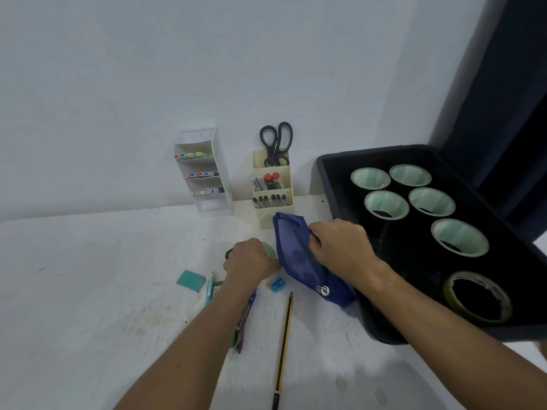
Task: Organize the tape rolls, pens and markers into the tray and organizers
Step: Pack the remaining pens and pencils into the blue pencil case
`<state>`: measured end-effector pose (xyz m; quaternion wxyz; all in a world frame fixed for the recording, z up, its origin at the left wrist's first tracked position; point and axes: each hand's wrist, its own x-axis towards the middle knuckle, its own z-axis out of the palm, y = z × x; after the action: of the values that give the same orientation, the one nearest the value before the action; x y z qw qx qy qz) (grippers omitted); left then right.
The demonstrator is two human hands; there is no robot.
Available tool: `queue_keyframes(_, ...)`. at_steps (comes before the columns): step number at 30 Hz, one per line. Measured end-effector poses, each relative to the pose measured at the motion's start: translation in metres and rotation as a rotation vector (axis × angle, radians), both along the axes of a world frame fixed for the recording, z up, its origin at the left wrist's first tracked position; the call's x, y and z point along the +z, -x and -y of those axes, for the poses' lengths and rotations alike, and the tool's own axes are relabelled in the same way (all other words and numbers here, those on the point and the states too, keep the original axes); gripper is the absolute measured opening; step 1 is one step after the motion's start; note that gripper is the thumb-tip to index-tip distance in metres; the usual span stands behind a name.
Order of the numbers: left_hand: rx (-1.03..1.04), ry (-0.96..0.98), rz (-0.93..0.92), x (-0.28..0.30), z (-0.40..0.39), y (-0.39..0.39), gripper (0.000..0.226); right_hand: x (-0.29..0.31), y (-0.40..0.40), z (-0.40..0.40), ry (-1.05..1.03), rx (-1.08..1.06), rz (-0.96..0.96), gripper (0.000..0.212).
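Nearest, a pencil (284, 347) and a purple pen (244, 319) lie loose on the table (88, 291), not yet sorted. Just beyond, the left hand (250, 258) curls down over a small green tape roll (268, 250), apparently grasping it, while the right hand (340, 250) pinches the edge of a blue pouch (299, 261). Judging by this, the roll comes next: lift it across the pouch to the black tray (328, 173), where six rolls already sit. Farthest, the cream organizer (273, 214) and the white rack (204, 173) hold pens and markers.
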<state>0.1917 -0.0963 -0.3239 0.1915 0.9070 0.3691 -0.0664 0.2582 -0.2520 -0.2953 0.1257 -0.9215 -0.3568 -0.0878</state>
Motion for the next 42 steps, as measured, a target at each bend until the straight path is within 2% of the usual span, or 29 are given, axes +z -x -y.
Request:
queue_keyframes(3,0.042,-0.035,-0.026,-0.001,-0.003,-0.002,0.058,-0.002,-0.002,0.001,-0.034,-0.009,-0.021,0.028)
queue_keyframes(7,0.05,0.022,-0.018,-0.001,-0.002,-0.009,0.04,-0.004,-0.003,0.002,-0.052,-0.003,-0.054,0.027)
queue_keyframes(9,0.047,0.076,-0.054,-0.005,-0.008,-0.013,0.049,-0.005,-0.003,0.001,-0.058,-0.011,-0.056,0.026)
queue_keyframes(12,0.028,0.124,-0.109,-0.028,-0.026,-0.023,0.078,-0.004,-0.002,0.001,-0.063,-0.022,-0.063,0.026)
queue_keyframes(13,0.026,0.128,-0.099,-0.02,-0.024,-0.021,0.077,-0.004,-0.002,0.001,-0.064,-0.028,-0.064,0.026)
queue_keyframes(16,0.016,0.154,0.08,0.012,-0.017,-0.011,0.041,-0.004,-0.002,0.0,-0.057,-0.026,-0.045,0.025)
queue_keyframes(20,0.084,0.147,0.468,0.043,-0.005,0.0,0.016,-0.005,-0.002,-0.002,-0.039,-0.023,-0.015,0.024)
queue_keyframes(23,0.018,0.299,0.362,0.046,0.011,-0.008,0.01,-0.004,0.0,-0.003,-0.039,-0.02,-0.012,0.027)
queue_keyframes(25,-0.042,0.296,0.232,0.039,0.021,-0.019,0.009,-0.003,0.0,-0.003,-0.035,-0.012,-0.016,0.029)
queue_keyframes(26,-0.066,0.269,0.202,0.035,0.025,-0.024,0.016,-0.002,0.0,-0.002,-0.032,-0.012,-0.018,0.029)
queue_keyframes(30,-0.148,0.231,0.238,0.025,0.034,-0.033,0.028,-0.004,-0.001,-0.001,-0.034,0.004,-0.001,0.029)
queue_keyframes(33,-0.202,0.155,0.141,0.022,0.029,-0.027,0.027,-0.004,-0.001,-0.001,-0.028,0.019,-0.003,0.029)
queue_keyframes(38,-0.228,0.114,0.271,0.026,0.008,0.008,0.023,-0.004,-0.002,-0.002,-0.023,0.026,0.006,0.03)
queue_keyframes(42,-0.221,0.109,0.217,0.025,-0.005,0.046,0.023,-0.005,-0.002,-0.004,0.029,0.122,0.022,0.031)
